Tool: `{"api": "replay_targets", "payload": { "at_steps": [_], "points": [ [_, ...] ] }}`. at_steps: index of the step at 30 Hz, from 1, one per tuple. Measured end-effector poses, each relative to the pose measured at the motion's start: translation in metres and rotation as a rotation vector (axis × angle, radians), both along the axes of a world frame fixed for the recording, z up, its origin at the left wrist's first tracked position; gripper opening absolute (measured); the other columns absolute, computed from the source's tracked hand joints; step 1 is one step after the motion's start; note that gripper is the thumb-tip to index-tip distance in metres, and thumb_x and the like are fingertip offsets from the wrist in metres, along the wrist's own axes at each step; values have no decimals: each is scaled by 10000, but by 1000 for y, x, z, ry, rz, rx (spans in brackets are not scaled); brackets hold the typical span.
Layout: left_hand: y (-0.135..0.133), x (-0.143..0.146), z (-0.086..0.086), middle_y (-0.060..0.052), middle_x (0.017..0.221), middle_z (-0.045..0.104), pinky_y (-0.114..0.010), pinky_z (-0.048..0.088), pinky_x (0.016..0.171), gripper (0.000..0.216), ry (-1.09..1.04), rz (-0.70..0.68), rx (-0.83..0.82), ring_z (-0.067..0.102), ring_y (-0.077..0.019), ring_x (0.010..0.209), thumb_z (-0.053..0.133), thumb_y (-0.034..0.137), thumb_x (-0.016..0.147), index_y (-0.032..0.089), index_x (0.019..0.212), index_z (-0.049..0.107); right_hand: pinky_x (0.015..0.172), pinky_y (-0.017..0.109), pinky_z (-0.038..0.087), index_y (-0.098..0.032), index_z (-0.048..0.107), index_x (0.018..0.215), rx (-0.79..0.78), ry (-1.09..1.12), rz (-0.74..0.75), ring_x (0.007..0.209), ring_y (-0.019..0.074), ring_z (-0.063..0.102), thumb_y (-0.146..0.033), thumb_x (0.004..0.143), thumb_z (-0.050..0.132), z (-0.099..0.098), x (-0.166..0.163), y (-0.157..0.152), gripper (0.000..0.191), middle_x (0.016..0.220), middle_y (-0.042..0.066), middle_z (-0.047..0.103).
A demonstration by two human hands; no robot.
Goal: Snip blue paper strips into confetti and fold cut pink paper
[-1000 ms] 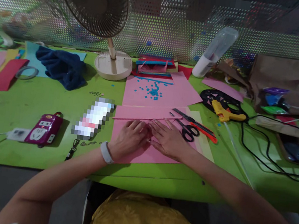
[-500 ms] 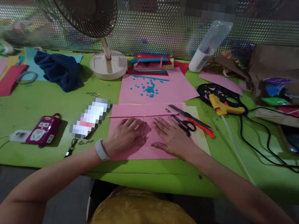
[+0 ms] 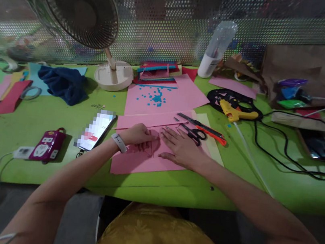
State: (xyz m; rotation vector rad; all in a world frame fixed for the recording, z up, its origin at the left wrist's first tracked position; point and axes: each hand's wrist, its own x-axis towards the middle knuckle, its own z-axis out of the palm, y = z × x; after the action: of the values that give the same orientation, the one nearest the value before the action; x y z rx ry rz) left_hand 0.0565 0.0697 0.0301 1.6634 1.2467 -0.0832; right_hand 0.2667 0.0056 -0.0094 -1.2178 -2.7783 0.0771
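My right hand (image 3: pixel 181 147) lies flat on a sheet of pink paper (image 3: pixel 125 167), fingers spread and holding nothing. Beside it my left hand (image 3: pixel 139 135) rests on the same sheet, its fingers curled under and its thumb pointing right. Whatever those fingers may hold is hidden. A thin line or sliver (image 3: pixel 152 149) shows on the paper between the hands; I cannot tell which it is. Black scissors (image 3: pixel 194 135) lie just beyond my right fingers, touching a red and black cutter knife (image 3: pixel 210 131). Behind the hands is a folded pink strip (image 3: pixel 147 120).
Tiny blue paper pieces (image 3: pixel 157 97) are scattered on another pink sheet (image 3: pixel 185 91). A yellow glue gun (image 3: pixel 235 112) with a black cable lies to the right. On the left are a phone (image 3: pixel 97 130), a purple power socket (image 3: pixel 48 145), a dark blue cloth (image 3: pixel 64 83) and a fan (image 3: pixel 114 76).
My left hand has turned over at the wrist, its fingers now curling under. My right hand stays flat on the pink sheet. The whole view has shifted slightly.
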Motion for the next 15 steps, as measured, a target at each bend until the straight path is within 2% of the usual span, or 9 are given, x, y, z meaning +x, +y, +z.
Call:
{"api": "replay_targets", "payload": {
  "at_steps": [3,8,15],
  "points": [
    [5,-1,-2,-36,402,580,-205,404,395,525,-32,-17,-62,514,-100,338,658,615,706,132,506,611,1140,500,208,-104,395,1416,15,10,2,1396,288,278,-613,925,310,0,1,0,712,1479,141,359],
    [8,-4,4,-26,369,557,-191,374,386,500,5,-30,-94,458,-70,310,674,532,736,126,454,599,1133,530,211,-116,403,1413,22,23,5,1390,300,287,-604,927,320,0,2,1,694,1477,134,363],
    [4,-9,7,-32,389,561,-207,399,414,473,2,-28,-99,483,-86,336,642,489,769,114,482,617,1144,528,177,-108,401,1411,42,-26,3,1396,296,274,-614,927,297,2,9,0,708,1474,129,377]
  ]
}}
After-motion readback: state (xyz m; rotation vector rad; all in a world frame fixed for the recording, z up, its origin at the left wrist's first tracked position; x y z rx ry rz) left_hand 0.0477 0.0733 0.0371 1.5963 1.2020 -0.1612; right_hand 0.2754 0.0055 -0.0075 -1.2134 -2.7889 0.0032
